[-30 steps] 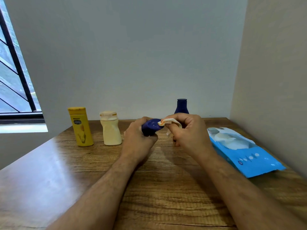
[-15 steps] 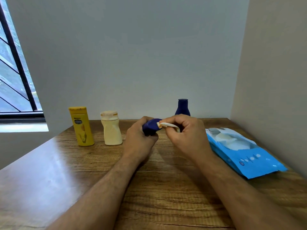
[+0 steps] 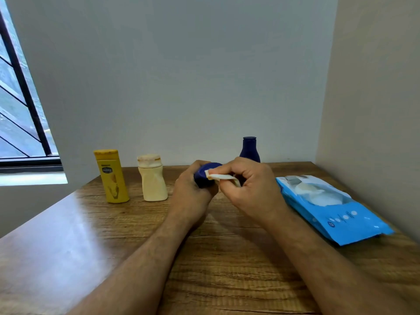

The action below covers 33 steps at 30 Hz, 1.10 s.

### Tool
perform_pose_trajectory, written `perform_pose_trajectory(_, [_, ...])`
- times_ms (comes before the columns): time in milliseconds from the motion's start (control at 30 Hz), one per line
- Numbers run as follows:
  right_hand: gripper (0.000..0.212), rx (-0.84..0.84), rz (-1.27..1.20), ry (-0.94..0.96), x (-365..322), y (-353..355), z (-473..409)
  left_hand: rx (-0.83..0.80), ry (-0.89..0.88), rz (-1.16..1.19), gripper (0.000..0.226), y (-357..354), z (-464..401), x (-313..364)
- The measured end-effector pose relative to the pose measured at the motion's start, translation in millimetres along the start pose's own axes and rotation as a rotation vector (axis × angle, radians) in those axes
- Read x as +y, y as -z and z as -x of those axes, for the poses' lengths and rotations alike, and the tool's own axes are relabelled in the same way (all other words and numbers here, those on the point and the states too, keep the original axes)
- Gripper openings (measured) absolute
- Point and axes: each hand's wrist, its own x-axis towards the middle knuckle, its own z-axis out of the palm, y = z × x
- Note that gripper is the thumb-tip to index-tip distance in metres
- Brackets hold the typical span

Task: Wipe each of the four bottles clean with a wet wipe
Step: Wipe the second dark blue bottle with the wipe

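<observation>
Left hand [image 3: 193,192] fingers clenched round blue bottle [image 3: 205,175]; right hand [image 3: 247,189] fingers pinching wipe [image 3: 221,177] against it. Best: rotate bottle, firm pressure, cover cap seams.

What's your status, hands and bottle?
Left hand grips blue bottle. Right hand pinches wipe against it. Nothing in the way.

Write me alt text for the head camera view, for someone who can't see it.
A person's left hand grips a dark blue bottle while the right hand rubs it with a wet wipe above a wooden table. A yellow bottle, cream bottle and second blue bottle stand behind; a blue wipes pack lies right.
</observation>
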Motion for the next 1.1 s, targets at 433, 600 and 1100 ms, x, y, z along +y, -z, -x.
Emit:
perform_pose_trajectory(433, [0.014,0.073,0.013,-0.044,2,4,-1,0.002,0.014,-0.011,0.033,-1,-1,0])
perform_pose_trajectory(600, [0.017,0.026,0.089,0.074,-1,-3,0,-0.049,-0.007,-0.081,0.026,1,2,3])
perform_pose_trajectory(1100, [0.009,0.008,-0.295,-0.290,-7,1,-3,0.014,0.009,-0.127,0.039,0,1,4])
